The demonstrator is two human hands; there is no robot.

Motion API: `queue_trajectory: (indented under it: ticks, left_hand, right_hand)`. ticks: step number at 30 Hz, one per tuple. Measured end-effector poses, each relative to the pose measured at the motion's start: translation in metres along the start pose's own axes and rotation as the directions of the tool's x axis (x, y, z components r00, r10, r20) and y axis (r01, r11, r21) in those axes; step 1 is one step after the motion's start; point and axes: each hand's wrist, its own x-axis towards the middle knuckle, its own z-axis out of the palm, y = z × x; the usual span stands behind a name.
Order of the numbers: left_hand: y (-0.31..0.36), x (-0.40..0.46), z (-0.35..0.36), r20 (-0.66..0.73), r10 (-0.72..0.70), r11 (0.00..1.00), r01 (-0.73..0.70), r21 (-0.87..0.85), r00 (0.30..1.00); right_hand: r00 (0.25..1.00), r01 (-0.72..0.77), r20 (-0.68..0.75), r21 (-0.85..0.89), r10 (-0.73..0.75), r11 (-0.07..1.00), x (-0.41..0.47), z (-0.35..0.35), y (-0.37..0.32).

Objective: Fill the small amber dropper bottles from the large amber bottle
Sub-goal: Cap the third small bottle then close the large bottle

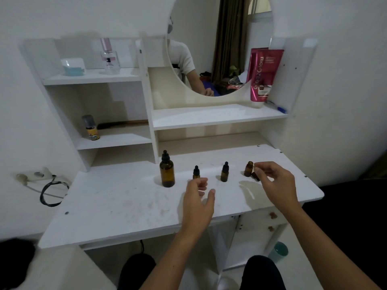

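Nearest, left hand [198, 197] loosely curled over white tabletop [117, 201], holding nothing. Just beyond, right hand [274, 183] pinching a dark dropper cap [256, 176] beside uncapped small bottle [248, 168]. Farther left, two capped small bottles [224, 172] [196, 173], then large amber bottle [167, 169], all upright. Behind, shelves and round mirror [219, 45].

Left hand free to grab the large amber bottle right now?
Probably yes. The left hand hovers loosely curled, holding nothing, and the large amber bottle stands just to its left with only bare desktop between.
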Motion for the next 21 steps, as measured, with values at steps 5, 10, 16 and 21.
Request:
queue_trajectory:
  ticks: [5, 10, 16, 21]
  left_hand:
    - [0.012, 0.009, 0.049, 0.248, 0.057, 0.997, -0.068, 0.036, 0.967]
    - [0.017, 0.027, 0.082, 0.343, 0.067, 0.989, -0.107, 0.101, 0.937]
    - [0.013, 0.037, 0.102, 0.334, 0.049, 0.98, -0.11, 0.168, 0.941]
    - [0.013, 0.048, 0.114, 0.333, 0.044, 0.974, -0.114, 0.194, 0.942]
  right_hand:
    - [0.996, -0.087, -0.02, -0.121, 0.086, 0.989, -0.002, -0.012, 0.035]
    - [0.989, -0.128, 0.047, -0.224, 0.142, 0.966, 0.004, -0.001, 0.056]
    - [0.98, -0.153, 0.063, -0.355, 0.187, 0.922, 0.015, 0.013, 0.066]
    - [0.98, -0.194, -0.022, -0.318, 0.198, 0.928, 0.011, 0.013, 0.065]
